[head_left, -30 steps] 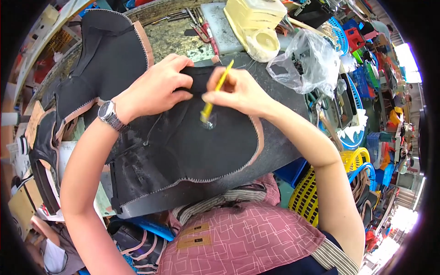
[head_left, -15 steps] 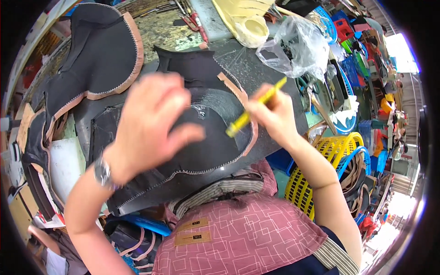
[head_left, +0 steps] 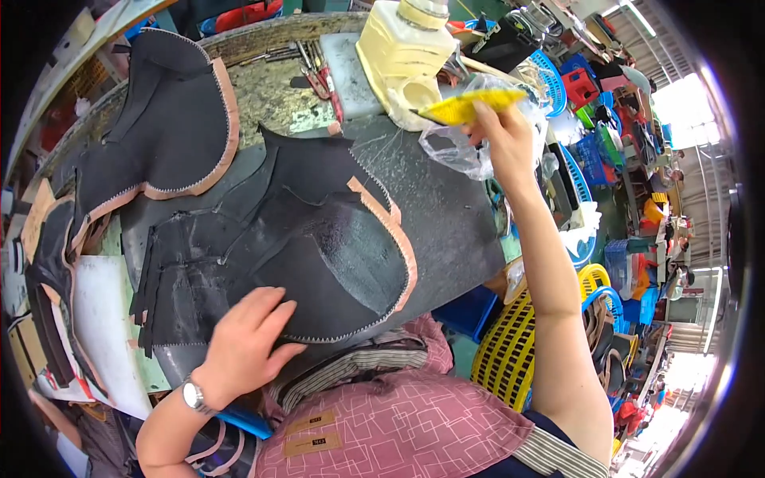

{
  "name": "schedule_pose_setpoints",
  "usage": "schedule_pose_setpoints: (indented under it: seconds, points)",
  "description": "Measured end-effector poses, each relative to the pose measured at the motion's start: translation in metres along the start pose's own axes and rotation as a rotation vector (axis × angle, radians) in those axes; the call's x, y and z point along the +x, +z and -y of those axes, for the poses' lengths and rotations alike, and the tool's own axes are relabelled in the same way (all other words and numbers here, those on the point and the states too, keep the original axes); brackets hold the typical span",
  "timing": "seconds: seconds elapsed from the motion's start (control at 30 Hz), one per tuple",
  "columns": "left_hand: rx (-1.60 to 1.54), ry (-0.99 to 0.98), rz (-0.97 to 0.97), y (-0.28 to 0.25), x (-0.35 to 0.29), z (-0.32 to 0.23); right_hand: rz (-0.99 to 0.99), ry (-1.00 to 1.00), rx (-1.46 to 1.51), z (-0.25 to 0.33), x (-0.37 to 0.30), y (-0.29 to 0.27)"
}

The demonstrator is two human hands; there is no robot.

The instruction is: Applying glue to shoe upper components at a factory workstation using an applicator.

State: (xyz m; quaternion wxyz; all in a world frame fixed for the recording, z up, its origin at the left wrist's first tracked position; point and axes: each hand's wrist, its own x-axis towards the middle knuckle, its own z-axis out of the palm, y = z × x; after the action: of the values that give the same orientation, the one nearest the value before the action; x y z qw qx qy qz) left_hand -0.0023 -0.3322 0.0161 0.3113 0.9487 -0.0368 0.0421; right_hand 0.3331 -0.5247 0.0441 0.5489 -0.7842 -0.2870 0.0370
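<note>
On grainy black leather panel (head_left: 319, 255), left hand (head_left: 243, 338) flat, right hand (head_left: 504, 139) pinching yellow brush (head_left: 466, 105)

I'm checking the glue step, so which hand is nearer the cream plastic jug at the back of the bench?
Right. The right hand, holding a yellow brush, is just beside the cream jug. The left hand rests on the black leather piece near the front edge.

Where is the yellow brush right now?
In the head view, upper right: the yellow brush is in the right hand, raised beside the cream plastic jug and above the clear bag.
</note>
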Motion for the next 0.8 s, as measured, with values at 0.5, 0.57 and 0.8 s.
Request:
schedule_pose_setpoints:
  seconds: [0.5, 0.57, 0.8]
  points:
    - [0.022, -0.073, 0.113, -0.035, 0.027, 0.063, 0.238, 0.560, 0.738, -0.015, -0.037, 0.049]
    - [0.032, -0.024, 0.100, -0.031, 0.023, 0.065, 0.492, 0.544, 0.485, 0.032, -0.096, 0.085]
    - [0.007, 0.013, 0.060, -0.025, 0.014, 0.067, 0.595, -0.035, 0.113, 0.046, -0.117, 0.134]
